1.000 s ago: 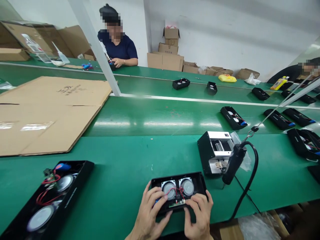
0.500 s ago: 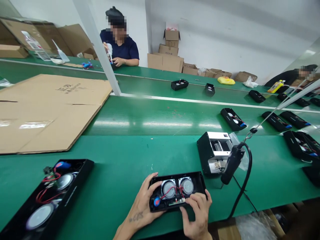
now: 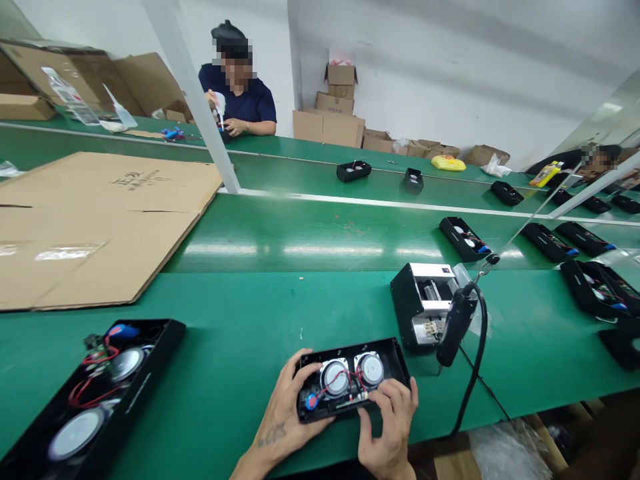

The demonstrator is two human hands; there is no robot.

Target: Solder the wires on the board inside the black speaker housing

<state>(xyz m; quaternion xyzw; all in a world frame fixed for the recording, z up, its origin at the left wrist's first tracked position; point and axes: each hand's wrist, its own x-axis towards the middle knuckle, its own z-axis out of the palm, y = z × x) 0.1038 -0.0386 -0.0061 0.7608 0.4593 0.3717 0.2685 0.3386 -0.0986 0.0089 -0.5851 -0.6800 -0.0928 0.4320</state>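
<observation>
A black speaker housing [image 3: 395, 360] with two round speakers, red wires and a blue part is held low in the centre, its open side facing me. My left hand [image 3: 287, 407] grips its left end, thumb over the rim and fingers around the side. My right hand [image 3: 390, 423] is at the lower right edge, fingertips inside at the small circuit board [image 3: 353, 400] and thumb below the rim. Another open housing [image 3: 145, 387] with speakers, wires and a green board lies on the green table at the left.
A black and silver machine [image 3: 425, 307] stands behind my right hand. Beside it a black screwdriver [image 3: 457, 323] hangs on a cord. Flat cardboard [image 3: 110, 227] lies at left. More housings [image 3: 465, 239] sit at right. A person [image 3: 240, 100] works across the belt.
The housing and both hands have shifted very slightly in view, with the grip unchanged. The hanging screwdriver has swung a little to the left.
</observation>
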